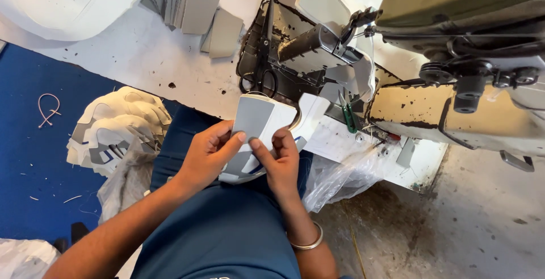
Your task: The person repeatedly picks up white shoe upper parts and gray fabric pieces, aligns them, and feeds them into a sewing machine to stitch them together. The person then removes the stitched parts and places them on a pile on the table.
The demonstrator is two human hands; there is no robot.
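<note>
Left hand [207, 155], right hand [278, 162]: both grips pinch grey panel [252, 117] over lap. Panel not yet under sewing machine [454, 57]; pile of pieces [116, 128] beside, cut stack [190, 3] on bench [142, 57].

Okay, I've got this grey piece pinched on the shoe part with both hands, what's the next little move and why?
Probably slide the grey piece square on the white shoe part and press it flat. Left hand and right hand both pinch its lower edge, away from the sewing machine.
</note>
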